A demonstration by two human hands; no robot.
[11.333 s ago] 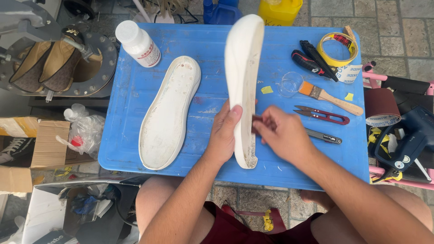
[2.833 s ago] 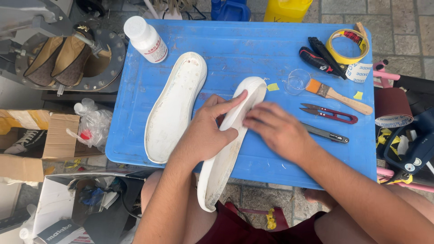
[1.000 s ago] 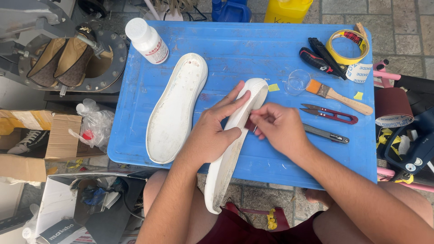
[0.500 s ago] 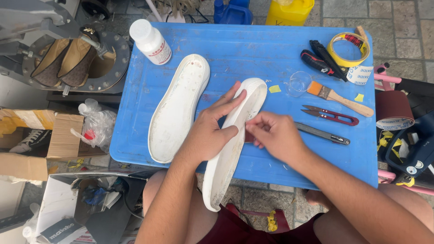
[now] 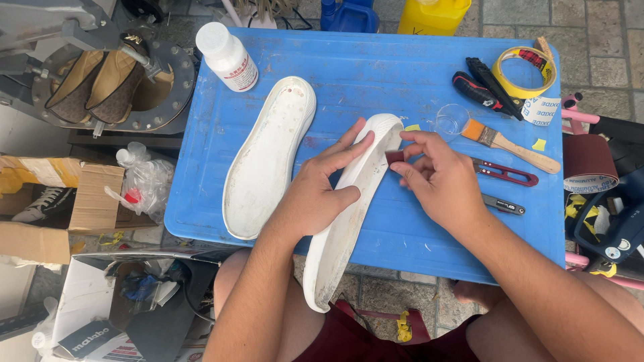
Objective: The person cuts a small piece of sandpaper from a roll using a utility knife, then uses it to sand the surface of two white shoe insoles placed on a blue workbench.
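**Sole on edge, pad at its toe**

Your left hand (image 5: 315, 198) grips the white sole (image 5: 349, 221), fingers (image 5: 349, 144) spread along its side wall, thumb pressed to its face. The sole stands tilted on edge, toe resting on the blue counter (image 5: 376, 74), heel overhanging the near edge above your lap. Your right hand (image 5: 443, 177) pinches a small dark red pad (image 5: 394, 157) between thumb and fingertips, held against the sole's rim near the toe.

Also on the counter:
- second sole (image 5: 268, 157), lying flat, hollow side up, just left of your left hand
- white bottle (image 5: 227, 57), far left corner
- brush (image 5: 510, 144), clear cup (image 5: 451, 121) and red snips (image 5: 506, 173), right of your right hand
- yellow tape roll (image 5: 526, 70), far right corner
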